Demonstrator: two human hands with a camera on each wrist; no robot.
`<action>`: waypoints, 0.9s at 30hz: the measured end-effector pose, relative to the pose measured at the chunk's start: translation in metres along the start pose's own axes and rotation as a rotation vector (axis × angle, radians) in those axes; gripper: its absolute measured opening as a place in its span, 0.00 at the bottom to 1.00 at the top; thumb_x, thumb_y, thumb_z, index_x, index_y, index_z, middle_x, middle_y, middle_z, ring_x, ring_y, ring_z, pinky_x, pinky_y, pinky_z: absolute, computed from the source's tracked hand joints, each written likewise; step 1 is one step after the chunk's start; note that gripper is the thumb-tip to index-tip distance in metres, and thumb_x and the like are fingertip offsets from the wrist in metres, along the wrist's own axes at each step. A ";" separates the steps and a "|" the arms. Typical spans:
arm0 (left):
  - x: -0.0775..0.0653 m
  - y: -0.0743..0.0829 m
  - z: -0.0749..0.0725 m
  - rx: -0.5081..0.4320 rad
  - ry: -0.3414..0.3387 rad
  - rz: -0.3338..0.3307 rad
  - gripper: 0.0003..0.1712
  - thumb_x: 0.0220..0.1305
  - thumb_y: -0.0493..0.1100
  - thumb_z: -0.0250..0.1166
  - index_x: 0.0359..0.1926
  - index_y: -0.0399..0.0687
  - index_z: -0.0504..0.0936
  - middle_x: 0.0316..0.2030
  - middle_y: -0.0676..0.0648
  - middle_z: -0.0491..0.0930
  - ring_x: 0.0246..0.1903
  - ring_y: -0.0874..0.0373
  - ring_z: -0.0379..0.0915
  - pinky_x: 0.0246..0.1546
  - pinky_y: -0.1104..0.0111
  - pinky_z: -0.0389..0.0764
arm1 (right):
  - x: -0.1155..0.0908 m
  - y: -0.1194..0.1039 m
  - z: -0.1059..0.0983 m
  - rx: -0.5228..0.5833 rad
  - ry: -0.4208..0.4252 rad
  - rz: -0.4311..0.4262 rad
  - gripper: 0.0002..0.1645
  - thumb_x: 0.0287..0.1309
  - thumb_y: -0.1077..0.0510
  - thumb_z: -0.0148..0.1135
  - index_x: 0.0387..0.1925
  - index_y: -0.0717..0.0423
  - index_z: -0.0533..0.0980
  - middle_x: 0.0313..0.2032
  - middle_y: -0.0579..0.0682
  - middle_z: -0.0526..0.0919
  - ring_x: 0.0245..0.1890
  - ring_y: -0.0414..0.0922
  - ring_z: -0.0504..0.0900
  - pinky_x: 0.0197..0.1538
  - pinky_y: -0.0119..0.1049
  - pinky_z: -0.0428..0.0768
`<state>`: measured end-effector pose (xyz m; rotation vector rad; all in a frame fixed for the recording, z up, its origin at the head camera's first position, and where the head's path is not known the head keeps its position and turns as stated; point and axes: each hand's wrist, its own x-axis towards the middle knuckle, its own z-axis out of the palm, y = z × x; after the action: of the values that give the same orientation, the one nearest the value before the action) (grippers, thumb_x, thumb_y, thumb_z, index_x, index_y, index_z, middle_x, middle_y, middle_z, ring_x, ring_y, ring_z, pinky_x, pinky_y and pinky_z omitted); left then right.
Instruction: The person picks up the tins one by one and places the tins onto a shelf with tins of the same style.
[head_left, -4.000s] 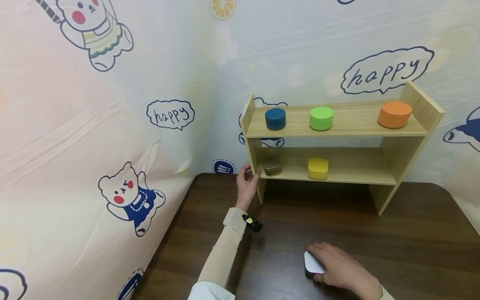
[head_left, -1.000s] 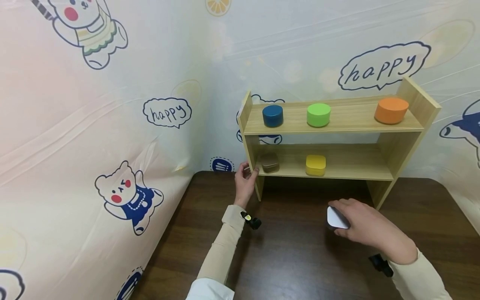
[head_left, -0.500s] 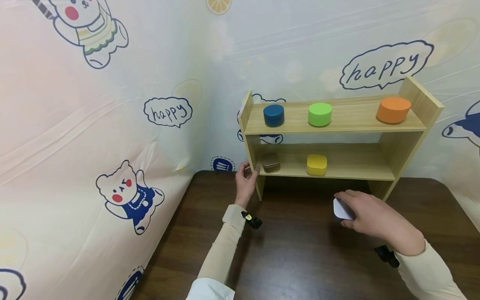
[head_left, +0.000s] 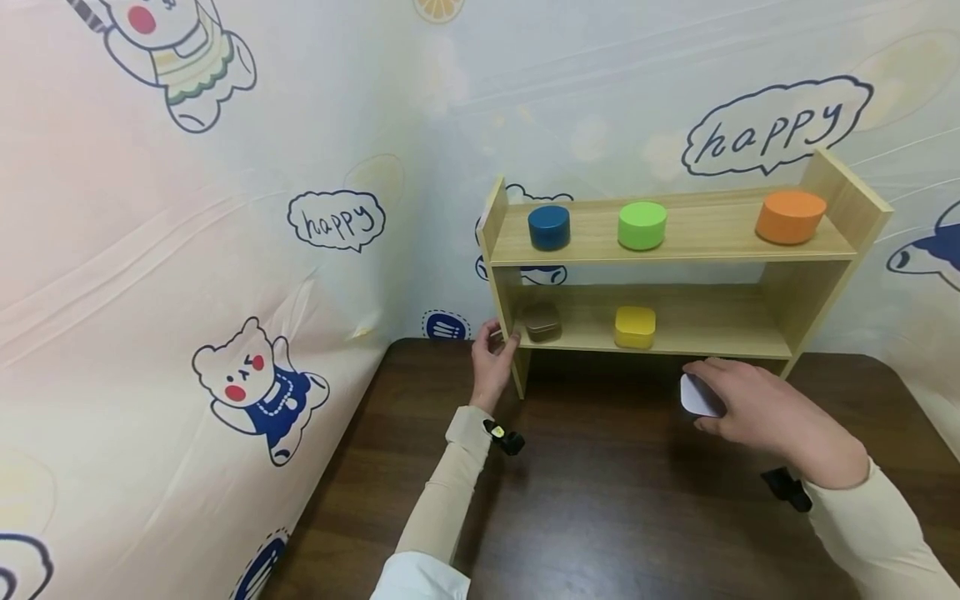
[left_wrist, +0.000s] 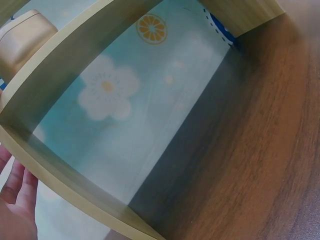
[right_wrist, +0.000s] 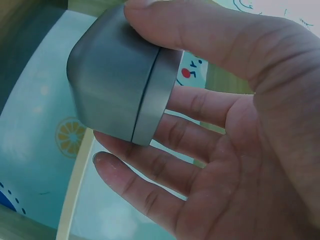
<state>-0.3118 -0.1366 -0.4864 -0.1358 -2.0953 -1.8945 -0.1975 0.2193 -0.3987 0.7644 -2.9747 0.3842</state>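
Observation:
My right hand (head_left: 780,412) pinches a small grey tin (right_wrist: 115,75) with rounded corners between thumb and fingers. A seam runs round the tin near one end, and its top looks pale in the head view. The hand holds it above the table, in front of the lower right part of a two-tier wooden shelf (head_left: 697,260). At the shelf's left side, my left hand (head_left: 492,371) grips the side panel, thumb at the front edge and fingers on the outer side. A brown tin (head_left: 542,323) and a yellow tin (head_left: 634,327) stand on the lower board.
On the upper board stand a blue round tin (head_left: 549,228), a green round tin (head_left: 642,226) and a larger orange round tin (head_left: 791,217). The dark wooden table (head_left: 592,500) lies under the shelf. Printed cloth walls (head_left: 352,108) enclose the back and left.
My right hand has lifted the grey tin off the table and carried it forward and right, toward the shelf. My left hand stays on the side panel.

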 end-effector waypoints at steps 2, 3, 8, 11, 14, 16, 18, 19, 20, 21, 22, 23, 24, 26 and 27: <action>0.000 0.000 0.000 0.002 0.000 -0.002 0.21 0.63 0.40 0.64 0.56 0.39 0.75 0.55 0.38 0.77 0.55 0.44 0.76 0.56 0.58 0.80 | 0.001 0.002 -0.003 -0.009 0.003 0.003 0.39 0.41 0.52 0.78 0.56 0.61 0.74 0.44 0.55 0.82 0.38 0.48 0.79 0.38 0.45 0.78; 0.000 0.000 0.000 -0.002 -0.002 -0.002 0.21 0.64 0.39 0.64 0.56 0.39 0.75 0.55 0.38 0.77 0.55 0.44 0.75 0.57 0.57 0.80 | 0.002 0.003 -0.004 -0.014 0.007 0.003 0.39 0.41 0.53 0.78 0.56 0.61 0.74 0.45 0.55 0.82 0.39 0.48 0.79 0.38 0.45 0.78; 0.000 0.000 0.000 -0.020 -0.004 0.011 0.21 0.64 0.38 0.64 0.56 0.36 0.74 0.55 0.35 0.76 0.57 0.37 0.73 0.58 0.51 0.78 | 0.007 0.010 -0.009 -0.024 0.030 -0.009 0.38 0.40 0.54 0.78 0.55 0.62 0.74 0.44 0.55 0.83 0.39 0.49 0.79 0.38 0.45 0.78; 0.000 0.000 0.000 -0.019 -0.003 0.009 0.21 0.64 0.38 0.64 0.56 0.37 0.74 0.55 0.35 0.76 0.57 0.37 0.73 0.58 0.53 0.79 | 0.010 0.015 -0.010 -0.026 0.045 -0.014 0.38 0.39 0.55 0.78 0.54 0.63 0.74 0.45 0.58 0.83 0.39 0.50 0.79 0.39 0.46 0.78; 0.000 0.000 0.000 -0.010 0.000 0.003 0.20 0.64 0.39 0.64 0.56 0.38 0.75 0.55 0.37 0.76 0.56 0.40 0.74 0.56 0.58 0.80 | 0.014 0.020 -0.013 -0.030 0.059 -0.022 0.38 0.39 0.55 0.78 0.54 0.64 0.74 0.45 0.60 0.83 0.40 0.52 0.80 0.40 0.48 0.78; 0.000 -0.001 0.000 -0.005 0.004 0.001 0.20 0.63 0.39 0.64 0.55 0.39 0.75 0.55 0.38 0.77 0.56 0.42 0.75 0.55 0.60 0.81 | 0.016 0.023 -0.015 -0.025 0.065 -0.023 0.38 0.39 0.56 0.77 0.54 0.66 0.74 0.46 0.61 0.83 0.41 0.53 0.80 0.40 0.49 0.79; 0.000 -0.001 0.000 -0.003 0.005 0.002 0.20 0.63 0.39 0.64 0.55 0.39 0.75 0.55 0.38 0.77 0.55 0.42 0.75 0.55 0.60 0.81 | 0.018 0.026 -0.018 -0.024 0.064 -0.016 0.39 0.40 0.57 0.78 0.54 0.67 0.74 0.46 0.63 0.82 0.41 0.55 0.80 0.41 0.50 0.79; 0.000 -0.001 0.000 -0.003 0.005 0.003 0.20 0.63 0.39 0.64 0.55 0.39 0.75 0.55 0.38 0.77 0.56 0.42 0.75 0.55 0.60 0.81 | 0.019 0.028 -0.019 -0.024 0.061 -0.007 0.39 0.40 0.57 0.77 0.55 0.67 0.73 0.47 0.63 0.82 0.41 0.55 0.80 0.41 0.51 0.79; 0.001 -0.001 0.000 -0.004 0.003 0.002 0.20 0.64 0.39 0.64 0.55 0.39 0.75 0.55 0.38 0.77 0.56 0.42 0.75 0.55 0.59 0.81 | 0.020 0.029 -0.020 -0.025 0.058 0.001 0.39 0.40 0.57 0.77 0.55 0.67 0.73 0.47 0.64 0.82 0.42 0.56 0.80 0.41 0.51 0.79; 0.001 -0.001 0.000 -0.007 0.000 0.003 0.20 0.64 0.39 0.64 0.56 0.39 0.75 0.55 0.38 0.76 0.56 0.41 0.74 0.56 0.59 0.81 | 0.020 0.031 -0.022 -0.028 0.057 0.009 0.39 0.40 0.57 0.77 0.55 0.67 0.73 0.47 0.64 0.82 0.42 0.55 0.80 0.41 0.51 0.79; 0.001 -0.001 0.000 -0.012 -0.003 0.002 0.20 0.64 0.39 0.64 0.56 0.39 0.75 0.55 0.38 0.76 0.56 0.40 0.74 0.56 0.59 0.81 | 0.021 0.032 -0.023 -0.031 0.053 0.017 0.39 0.40 0.57 0.77 0.55 0.67 0.73 0.46 0.64 0.82 0.41 0.55 0.80 0.40 0.51 0.79; 0.001 -0.001 0.000 -0.015 -0.004 0.002 0.20 0.64 0.39 0.64 0.56 0.39 0.75 0.55 0.38 0.76 0.56 0.39 0.74 0.56 0.58 0.81 | 0.021 0.034 -0.024 -0.036 0.050 0.024 0.39 0.40 0.57 0.77 0.55 0.67 0.73 0.46 0.63 0.82 0.40 0.54 0.80 0.39 0.50 0.79; 0.001 -0.001 0.000 -0.017 -0.004 0.001 0.20 0.64 0.39 0.64 0.56 0.40 0.75 0.55 0.37 0.76 0.57 0.39 0.73 0.56 0.58 0.81 | 0.022 0.035 -0.024 -0.038 0.047 0.029 0.39 0.40 0.57 0.77 0.55 0.67 0.73 0.45 0.63 0.81 0.39 0.53 0.80 0.38 0.50 0.78; 0.001 -0.002 0.000 -0.024 -0.006 0.000 0.20 0.64 0.39 0.64 0.56 0.39 0.75 0.55 0.37 0.76 0.56 0.39 0.73 0.56 0.58 0.81 | 0.023 0.038 -0.026 -0.038 0.048 0.035 0.38 0.40 0.58 0.77 0.54 0.67 0.73 0.44 0.62 0.81 0.38 0.52 0.79 0.38 0.49 0.78; 0.001 -0.002 0.000 -0.027 -0.006 0.000 0.20 0.64 0.39 0.64 0.55 0.39 0.75 0.55 0.37 0.76 0.57 0.39 0.73 0.55 0.59 0.81 | 0.023 0.040 -0.027 -0.038 0.049 0.039 0.37 0.40 0.58 0.77 0.53 0.67 0.74 0.43 0.62 0.81 0.37 0.52 0.79 0.37 0.49 0.78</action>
<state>-0.3136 -0.1374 -0.4883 -0.1479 -2.0746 -1.9253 -0.2375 0.2492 -0.3797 0.6848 -2.9461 0.3420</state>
